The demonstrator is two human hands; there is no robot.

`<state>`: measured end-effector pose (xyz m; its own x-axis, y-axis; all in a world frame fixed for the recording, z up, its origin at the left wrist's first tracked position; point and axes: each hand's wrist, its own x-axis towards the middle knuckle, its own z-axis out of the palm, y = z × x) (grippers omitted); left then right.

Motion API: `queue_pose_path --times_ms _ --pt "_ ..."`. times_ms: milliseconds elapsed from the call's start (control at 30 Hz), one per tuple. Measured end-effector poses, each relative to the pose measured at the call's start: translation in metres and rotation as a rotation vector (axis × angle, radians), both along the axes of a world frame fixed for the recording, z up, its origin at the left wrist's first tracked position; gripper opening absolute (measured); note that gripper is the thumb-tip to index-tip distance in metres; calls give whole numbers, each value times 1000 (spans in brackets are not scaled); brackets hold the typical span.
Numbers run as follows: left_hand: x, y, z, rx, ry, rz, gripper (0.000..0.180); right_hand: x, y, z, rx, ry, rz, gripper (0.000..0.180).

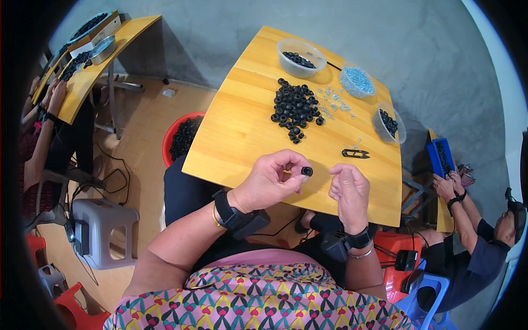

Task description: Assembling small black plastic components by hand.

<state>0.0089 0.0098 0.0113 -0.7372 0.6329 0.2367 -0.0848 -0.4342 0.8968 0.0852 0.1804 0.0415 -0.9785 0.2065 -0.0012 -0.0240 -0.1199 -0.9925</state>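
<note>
My left hand [273, 179] pinches a small black rubber ring [307, 171] between thumb and fingertips, just above the near edge of the yellow wooden table [231, 132]. My right hand [348, 190] hovers beside it with fingers curled; whether it holds anything small I cannot tell. Farther back on the table lies a pile of black rings [295, 107], with small clear-blue pieces [334, 104] scattered to its right. Black snips [356, 154] lie just beyond my right hand.
Three clear tubs stand at the table's back: one with black rings [300, 57], one with blue pieces [357, 81], one with black parts [389, 125]. A red bucket [184, 137] of black rings sits left below. Other people work at left and right; a grey stool [105, 231] is nearby.
</note>
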Motion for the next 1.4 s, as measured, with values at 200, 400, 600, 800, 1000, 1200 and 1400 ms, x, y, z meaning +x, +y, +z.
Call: queue_pose_path --times_ms 200,400,600,800,1000,1200,1400 --pt "3 2 0 -131 88 59 12 1 -15 11 197 80 93 22" --pt "6 3 2 -202 172 117 11 0 -11 6 72 137 91 11" --pt "9 5 2 -216 142 36 15 -5 -9 0 174 265 42 6" --pt "12 8 1 -140 62 -19 14 -4 -11 -1 341 315 14 7" --pt "13 7 4 -78 -36 -89 14 -4 -18 1 595 393 -35 7" --pt "11 6 -6 17 -149 -160 14 -1 -22 12 936 503 -54 8" --pt "7 1 -9 65 -261 -242 14 2 -24 12 945 502 -85 13"
